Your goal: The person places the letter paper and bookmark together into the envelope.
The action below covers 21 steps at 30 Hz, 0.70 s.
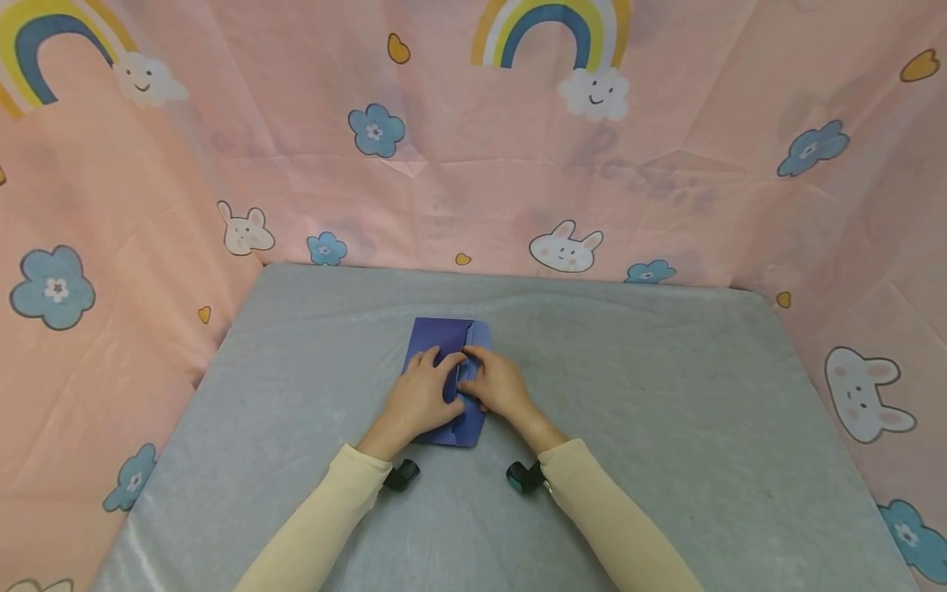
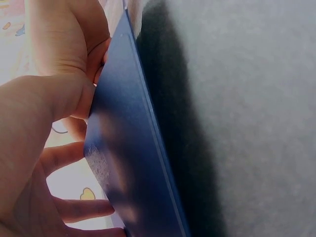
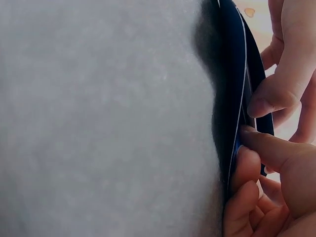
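A blue paper envelope lies on the grey cloth, its lighter flap folded out along the right side. My left hand rests on its face with spread fingers, the thumb near the opening. In the left wrist view, straight fingertips touch the blue panel, whose near edge stands off the cloth. From the right, my right hand pinches the envelope's open edge. The right wrist view has the right thumb in the slit and curled fingers outside the flap. The envelope's inside is mostly hidden.
Grey cloth covers the table around the envelope. A pink patterned curtain encloses the back and both sides. A dark wrist camera sits below each hand, the left camera and the right camera.
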Available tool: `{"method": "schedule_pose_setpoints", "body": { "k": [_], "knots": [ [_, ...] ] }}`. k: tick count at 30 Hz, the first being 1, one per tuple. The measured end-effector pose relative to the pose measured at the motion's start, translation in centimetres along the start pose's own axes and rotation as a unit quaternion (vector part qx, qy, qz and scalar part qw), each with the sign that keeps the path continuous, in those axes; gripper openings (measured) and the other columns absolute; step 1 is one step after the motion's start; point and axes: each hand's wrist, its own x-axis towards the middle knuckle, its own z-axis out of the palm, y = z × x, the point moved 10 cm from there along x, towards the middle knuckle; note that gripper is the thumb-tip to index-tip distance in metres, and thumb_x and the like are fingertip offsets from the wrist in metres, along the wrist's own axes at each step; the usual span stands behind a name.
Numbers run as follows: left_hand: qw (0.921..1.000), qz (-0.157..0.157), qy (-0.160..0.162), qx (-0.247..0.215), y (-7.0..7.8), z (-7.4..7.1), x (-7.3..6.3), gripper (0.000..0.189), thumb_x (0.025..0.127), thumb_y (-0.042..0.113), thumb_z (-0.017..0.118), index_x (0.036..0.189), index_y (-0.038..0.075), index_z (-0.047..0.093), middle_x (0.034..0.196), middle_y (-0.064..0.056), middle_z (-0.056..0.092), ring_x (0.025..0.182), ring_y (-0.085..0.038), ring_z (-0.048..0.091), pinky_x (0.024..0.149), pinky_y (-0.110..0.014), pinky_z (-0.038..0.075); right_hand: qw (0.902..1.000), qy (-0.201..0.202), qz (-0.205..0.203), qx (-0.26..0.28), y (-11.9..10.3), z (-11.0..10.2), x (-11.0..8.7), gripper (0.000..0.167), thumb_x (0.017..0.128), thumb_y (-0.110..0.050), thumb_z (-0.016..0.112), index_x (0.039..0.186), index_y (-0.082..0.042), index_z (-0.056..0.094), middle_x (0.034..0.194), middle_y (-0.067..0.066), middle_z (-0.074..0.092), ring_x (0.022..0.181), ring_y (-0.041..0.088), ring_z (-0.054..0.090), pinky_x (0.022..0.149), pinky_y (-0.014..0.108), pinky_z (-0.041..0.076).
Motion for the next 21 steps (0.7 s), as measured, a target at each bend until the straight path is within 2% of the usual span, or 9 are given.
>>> {"method": "schedule_pose_setpoints", "body": {
  "k": [5, 12, 21],
  "knots": [
    [1.0000, -0.003, -0.002, -0.001, -0.11, 0.06, 0.07, 0.068, 0.078, 0.034, 0.075, 0.142, 0.028, 0.052, 0.147, -0.024, 0.048, 0.134, -0.045, 0.047, 0.088, -0.061, 0.053, 0.9993, -0.011, 0.002, 0.036, 0.10, 0.19, 0.09, 0.066, 0.083, -0.017, 0.077, 0.144, -0.011, 0.051, 0.058, 0.001, 0.064, 0.036, 0.009, 0.052, 0.041, 0.025, 0.043],
    [1.0000, 0.001, -0.001, -0.003, -0.09, 0.04, 0.04, 0.067, 0.079, 0.032, 0.074, 0.142, 0.027, 0.052, 0.146, -0.024, 0.049, 0.134, -0.046, 0.047, 0.089, -0.062, 0.052, 0.9933, -0.032, 0.021, 0.109, 0.57, 0.43, 0.17, 0.064, 0.086, -0.013, 0.074, 0.145, -0.011, 0.049, 0.059, 0.003, 0.065, 0.034, 0.008, 0.049, 0.039, 0.022, 0.039],
    [1.0000, 0.001, -0.003, -0.005, -0.06, 0.03, -0.01, 0.067, 0.079, 0.032, 0.073, 0.142, 0.027, 0.052, 0.147, -0.024, 0.048, 0.135, -0.046, 0.047, 0.091, -0.062, 0.051, 0.9939, -0.032, 0.028, 0.102, 0.33, 0.37, 0.02, 0.064, 0.087, -0.013, 0.073, 0.146, -0.012, 0.049, 0.059, 0.004, 0.065, 0.035, 0.009, 0.049, 0.039, 0.022, 0.040]
  ]
}}
